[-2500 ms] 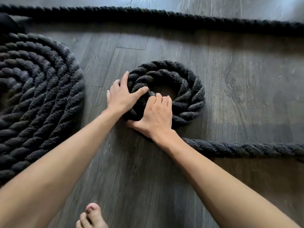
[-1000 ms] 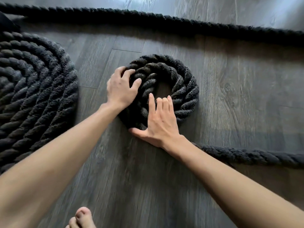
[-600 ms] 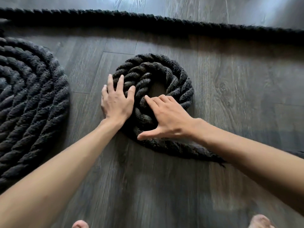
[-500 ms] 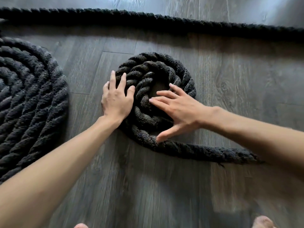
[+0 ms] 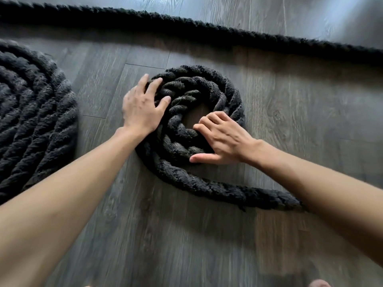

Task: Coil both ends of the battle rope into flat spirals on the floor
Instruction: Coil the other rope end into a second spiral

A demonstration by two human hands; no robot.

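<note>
Black rope, small spiral point(image 5: 207, 79), lies flat on the floor point(image 5: 300, 121), tail point(image 5: 228, 193) running right. My left grip point(image 5: 141, 108) is spread, pressing the outer turn; my right grip point(image 5: 226, 139) curls over the inner turn. Advised: I pin the centre and feed the tail snug, no overlap.

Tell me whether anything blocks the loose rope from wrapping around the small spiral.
Nothing visible does. Bare floor rings the small spiral; the large spiral and the straight rope run lie apart from it. The left hand presses it; the right hand grips it.
</note>
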